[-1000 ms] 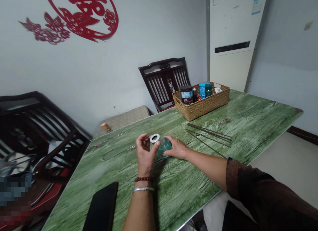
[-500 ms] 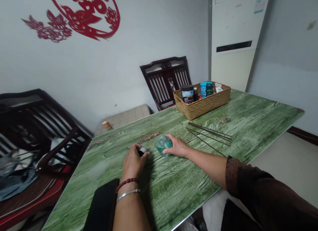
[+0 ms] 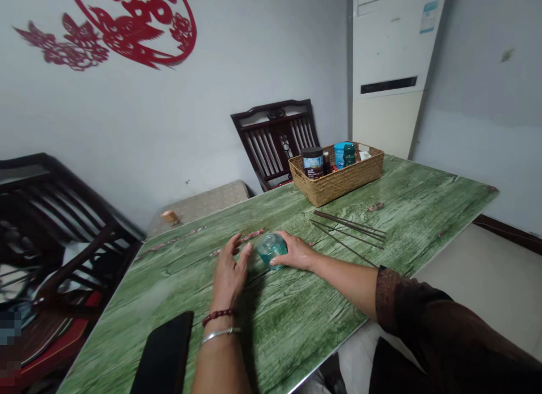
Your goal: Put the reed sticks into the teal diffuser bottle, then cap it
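A small teal glass bottle (image 3: 269, 248) with greenish liquid inside stands upright on the green wood-pattern table (image 3: 292, 320). My right hand (image 3: 296, 251) is closed round its right side, with the thumb in front. Just left of the bottle is my left hand (image 3: 230, 270), its fingers and thumb apart and nothing visible between them. A gap separates it from the glass. Several thin dark sticks (image 3: 349, 226) lie on the table beyond my right forearm. A black phone-like slab (image 3: 163, 354) lies left of my left wrist.
A woven basket (image 3: 339, 185) with a dark-lidded jar (image 3: 312, 163), a blue pack and a green bottle stands at the back of the table. Dark wooden chairs stand behind (image 3: 277, 137) and to the left (image 3: 59, 213). The table's front edge runs beneath my right arm.
My left hand has opened. The small dark and pale thing at its fingertips no longer shows. My right hand still holds the bottle, and the whole view has shifted slightly.
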{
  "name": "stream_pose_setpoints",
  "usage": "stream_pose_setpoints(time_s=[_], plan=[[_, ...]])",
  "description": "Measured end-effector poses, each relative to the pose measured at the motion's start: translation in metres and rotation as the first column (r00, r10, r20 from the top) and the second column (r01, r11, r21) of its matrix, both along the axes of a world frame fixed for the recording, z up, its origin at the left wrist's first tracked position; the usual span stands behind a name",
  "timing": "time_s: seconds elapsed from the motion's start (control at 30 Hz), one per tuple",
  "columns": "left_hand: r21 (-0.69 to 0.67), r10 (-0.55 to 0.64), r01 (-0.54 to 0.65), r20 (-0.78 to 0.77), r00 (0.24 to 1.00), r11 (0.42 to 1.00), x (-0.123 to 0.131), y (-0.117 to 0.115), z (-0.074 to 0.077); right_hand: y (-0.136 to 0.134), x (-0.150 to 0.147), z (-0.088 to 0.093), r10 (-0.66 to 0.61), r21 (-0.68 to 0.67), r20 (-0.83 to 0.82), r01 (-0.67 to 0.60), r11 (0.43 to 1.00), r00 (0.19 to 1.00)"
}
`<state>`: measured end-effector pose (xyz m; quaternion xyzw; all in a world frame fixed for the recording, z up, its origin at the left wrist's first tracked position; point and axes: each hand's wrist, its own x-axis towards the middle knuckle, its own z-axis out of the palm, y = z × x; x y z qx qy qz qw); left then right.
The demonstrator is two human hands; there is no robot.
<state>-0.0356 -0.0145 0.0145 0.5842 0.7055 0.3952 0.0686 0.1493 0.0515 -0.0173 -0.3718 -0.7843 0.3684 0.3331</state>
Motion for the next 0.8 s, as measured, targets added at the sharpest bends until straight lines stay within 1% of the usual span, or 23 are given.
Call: stream_pose_setpoints(time_s=[0.03, 0.1, 0.17, 0.2, 0.3, 0.37, 0.43, 0.5, 0.57, 0.63, 0.7, 0.8], plan=[[0.071, -0.083, 0.074, 0.139, 0.987, 0.995, 0.007, 0.003, -0.002, -0.001, 0.0, 0.001, 0.0, 0.004, -0.001, 0.0, 1.0, 1.0], [0.161, -0.214, 0.167, 0.345, 0.914, 0.973, 0.02, 0.008, -0.008, -0.002, 0.004, 0.008, -0.026, 0.027, 0.01, 0.025, 0.999, 1.0], [0.193, -0.274, 0.208, 0.441, 0.854, 0.959, 0.03, 0.012, -0.014, -0.003, 0.015, 0.021, -0.081, 0.089, 0.057, 0.076, 0.993, 0.995], [0.194, -0.286, 0.219, 0.462, 0.839, 0.956, 0.034, 0.013, -0.017, -0.004, 0.024, 0.029, -0.115, 0.136, 0.103, 0.1, 0.986, 0.988], [0.173, -0.277, 0.221, 0.458, 0.845, 0.96, 0.038, 0.015, -0.021, -0.005, 0.063, 0.052, -0.219, 0.301, 0.301, 0.125, 0.945, 0.928], [0.166, -0.268, 0.216, 0.431, 0.862, 0.962, 0.038, 0.016, -0.022, -0.005, 0.094, 0.061, -0.295, 0.364, 0.417, 0.139, 0.921, 0.859], [0.159, -0.273, 0.227, 0.405, 0.873, 0.961, 0.038, 0.018, -0.023, -0.005, 0.122, 0.06, -0.35, 0.366, 0.534, 0.163, 0.916, 0.77], [0.142, -0.28, 0.244, 0.371, 0.886, 0.959, 0.038, 0.02, -0.026, -0.004, 0.144, 0.053, -0.37, 0.344, 0.631, 0.182, 0.921, 0.682], [0.129, -0.29, 0.262, 0.331, 0.898, 0.956, 0.039, 0.021, -0.028, -0.003, 0.157, 0.043, -0.364, 0.317, 0.692, 0.19, 0.929, 0.623], [0.126, -0.312, 0.287, 0.294, 0.903, 0.95, 0.041, 0.022, -0.03, -0.003, 0.162, 0.035, -0.344, 0.288, 0.715, 0.192, 0.938, 0.609], [0.121, -0.337, 0.315, 0.269, 0.902, 0.941, 0.043, 0.022, -0.03, -0.003, 0.161, 0.031, -0.325, 0.269, 0.712, 0.186, 0.945, 0.622], [0.11, -0.37, 0.354, 0.254, 0.894, 0.929, 0.044, 0.02, -0.029, -0.002, 0.154, 0.033, -0.321, 0.283, 0.673, 0.168, 0.944, 0.666]])
